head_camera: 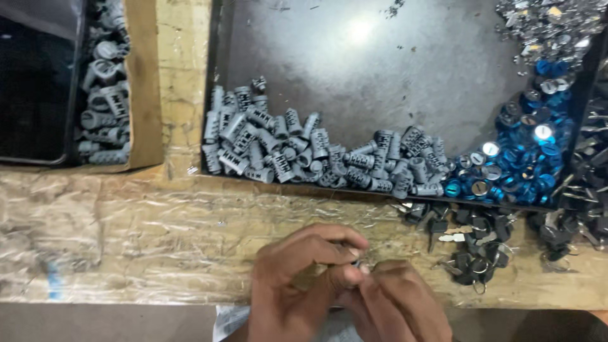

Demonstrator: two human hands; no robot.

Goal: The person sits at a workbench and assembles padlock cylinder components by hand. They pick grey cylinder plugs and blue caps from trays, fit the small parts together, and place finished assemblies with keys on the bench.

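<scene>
At the bottom centre of the frame, a worker's left hand [297, 278] and right hand [399, 304] meet over a wooden bench wrapped in clear plastic sheet [126, 234], the fingertips of both pinched together around a small metal part [358, 264] that is almost wholly hidden between them; its kind cannot be told. Both hands are closed, fingers curled inward and touching one another. Just above them, a dark metal tray [380, 69] fills the upper middle of the frame, its front edge lined with a heap of grey lock cylinders [316, 155] running from left to centre right. Beside that heap, toward the right of the tray, lies a pile of blue round caps [525, 158] with some silver faces showing, and in the upper right corner a mound of small silvery metal pieces [551, 28]. On the bench to the right of the hands, near the tray's front edge, sits a cluster of black-headed keys [472, 244]. At the upper left, a second tray [38, 88] holds more grey cylinders [104, 95] along its right side.
</scene>
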